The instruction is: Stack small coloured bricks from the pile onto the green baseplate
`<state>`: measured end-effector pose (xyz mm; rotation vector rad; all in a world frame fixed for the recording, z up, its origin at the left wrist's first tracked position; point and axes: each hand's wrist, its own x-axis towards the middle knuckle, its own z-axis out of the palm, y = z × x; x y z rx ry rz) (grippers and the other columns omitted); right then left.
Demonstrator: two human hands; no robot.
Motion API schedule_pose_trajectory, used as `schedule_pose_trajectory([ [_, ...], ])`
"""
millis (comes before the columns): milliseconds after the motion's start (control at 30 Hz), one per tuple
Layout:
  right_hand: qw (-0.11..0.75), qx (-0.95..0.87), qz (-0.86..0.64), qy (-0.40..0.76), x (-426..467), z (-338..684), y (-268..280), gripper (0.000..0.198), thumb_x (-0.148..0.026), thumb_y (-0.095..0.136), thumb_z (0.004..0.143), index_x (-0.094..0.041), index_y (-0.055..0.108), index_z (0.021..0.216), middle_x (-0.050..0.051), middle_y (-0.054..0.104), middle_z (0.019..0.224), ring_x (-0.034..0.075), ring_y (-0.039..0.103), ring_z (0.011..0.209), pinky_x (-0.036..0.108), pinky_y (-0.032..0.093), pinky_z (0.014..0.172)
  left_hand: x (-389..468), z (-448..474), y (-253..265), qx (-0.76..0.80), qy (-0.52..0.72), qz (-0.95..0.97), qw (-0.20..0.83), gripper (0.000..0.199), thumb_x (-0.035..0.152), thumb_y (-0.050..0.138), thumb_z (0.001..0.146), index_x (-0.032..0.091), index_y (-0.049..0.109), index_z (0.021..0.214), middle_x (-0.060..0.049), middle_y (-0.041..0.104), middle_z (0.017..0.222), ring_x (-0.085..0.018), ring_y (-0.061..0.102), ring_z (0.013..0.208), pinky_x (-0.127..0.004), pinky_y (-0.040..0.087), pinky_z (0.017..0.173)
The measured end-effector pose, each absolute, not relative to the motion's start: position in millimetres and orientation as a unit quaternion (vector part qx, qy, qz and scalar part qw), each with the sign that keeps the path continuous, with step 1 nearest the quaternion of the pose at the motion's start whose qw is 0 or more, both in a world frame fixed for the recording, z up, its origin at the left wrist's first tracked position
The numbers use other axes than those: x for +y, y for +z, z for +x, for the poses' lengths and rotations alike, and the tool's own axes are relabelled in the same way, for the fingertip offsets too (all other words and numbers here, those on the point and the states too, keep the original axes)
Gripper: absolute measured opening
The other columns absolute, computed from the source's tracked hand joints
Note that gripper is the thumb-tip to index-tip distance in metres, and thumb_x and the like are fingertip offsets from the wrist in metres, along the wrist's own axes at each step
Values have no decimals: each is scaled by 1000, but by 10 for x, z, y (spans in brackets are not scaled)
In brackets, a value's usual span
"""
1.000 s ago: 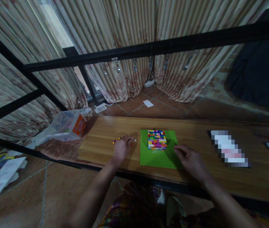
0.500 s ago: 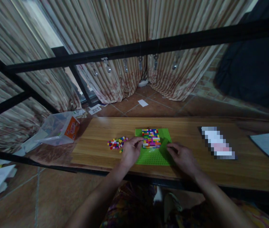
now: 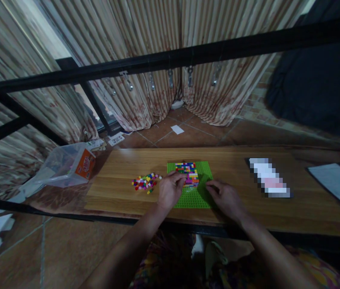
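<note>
A block of small multicoloured building bricks [image 3: 191, 170] stands on a green studded baseplate [image 3: 198, 199]. My left hand [image 3: 170, 188] reaches over the near left part of the brick block, thumb and forefinger pinched together at its top. Whatever those fingertips hold is too small to make out. Over the right edge of the baseplate is my right hand [image 3: 225, 198], closed in a loose pinch, apart from the bricks. Its fingertips are too dim to show whether anything is between them. Loose small bricks [image 3: 144, 182] lie in a pile left of my left hand.
The wooden tabletop [image 3: 112, 168] carries a blurred-out flat item [image 3: 269, 178] and a white sheet [image 3: 336, 186] on the right. A clear plastic box [image 3: 64, 164] with an orange label is at the left. A black metal bar [image 3: 146, 64] crosses in front of the curtains [image 3: 140, 32].
My left hand has moved right, from beside the brick block to over its near left part. My right hand keeps about its place by the baseplate. The whole view has shifted slightly.
</note>
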<state>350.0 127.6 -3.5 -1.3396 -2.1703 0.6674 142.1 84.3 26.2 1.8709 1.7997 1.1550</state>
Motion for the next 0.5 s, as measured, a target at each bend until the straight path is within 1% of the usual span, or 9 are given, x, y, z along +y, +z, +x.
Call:
schedule_pose_trajectory([
  [167,248,-798,-489,251,1271,3497,-43,22,-28,47,87,-20,67,94,5,69,94,18,65,84,29,47,78,871,1438,309,631,383,660,143,19,22,54,89,22,72,88,-1,70,83,-13,63,78,-23,48,73],
  [233,244,-799,-491,248,1273,3495,-48,23,-28,47,87,-20,67,94,6,69,93,18,65,83,30,47,77,863,1443,319,630,362,675,129,20,21,53,89,22,72,89,-1,69,81,-13,63,78,-24,49,73],
  [300,239,-800,-493,246,1273,3490,-42,23,-28,47,88,-20,67,93,6,69,93,18,65,83,30,47,78,842,1447,310,626,341,694,104,22,19,50,90,22,71,95,-2,69,83,-14,63,80,-25,49,76],
  [367,235,-800,-494,245,1269,3483,-23,22,-27,47,88,-19,68,93,6,69,94,18,64,84,30,46,78,808,1453,284,623,320,710,70,26,16,48,90,23,69,104,-2,69,90,-14,62,85,-27,50,81],
  [500,223,-805,-493,243,1257,3476,9,22,-25,46,89,-20,68,93,6,69,94,18,64,85,30,46,79,726,1465,228,624,243,743,-11,40,9,47,86,22,59,122,-5,66,104,-19,58,94,-32,49,87],
])
